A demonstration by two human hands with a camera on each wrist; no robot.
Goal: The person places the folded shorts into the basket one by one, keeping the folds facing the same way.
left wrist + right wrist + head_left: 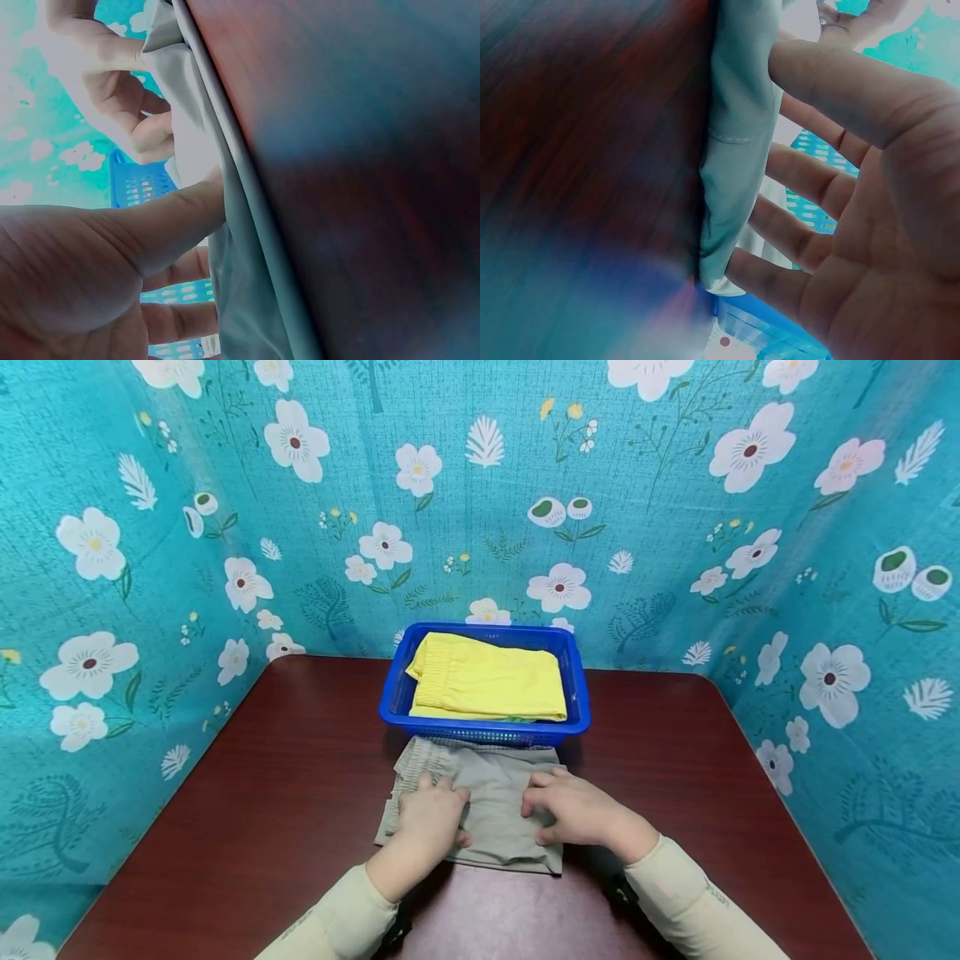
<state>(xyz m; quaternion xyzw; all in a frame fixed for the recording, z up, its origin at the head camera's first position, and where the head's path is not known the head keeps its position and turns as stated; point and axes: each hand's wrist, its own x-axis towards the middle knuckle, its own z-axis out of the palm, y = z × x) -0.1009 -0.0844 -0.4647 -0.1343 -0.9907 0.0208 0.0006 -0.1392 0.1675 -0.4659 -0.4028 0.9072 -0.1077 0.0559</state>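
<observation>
A pair of folded grey shorts [497,822] with a gathered elastic waistband lies flat on the table, waistband to the left. My left hand [429,820] rests on the waistband side, its fingertips touching the cloth. On the right part of the shorts, my right hand [576,808] touches the fabric with spread, slightly bent fingers. Both wrist views show thumb and fingertips pressing on the grey cloth [739,112] from above, with no pinch visible. Just behind the shorts stands a blue plastic basket [397,685] holding a folded yellow garment [495,681] with an elastic waistband.
The dark red-brown table [300,777] has rounded far corners. A turquoise flowered curtain [480,527] hangs along its back and both sides. The basket's front wall stands close against the far edge of the shorts.
</observation>
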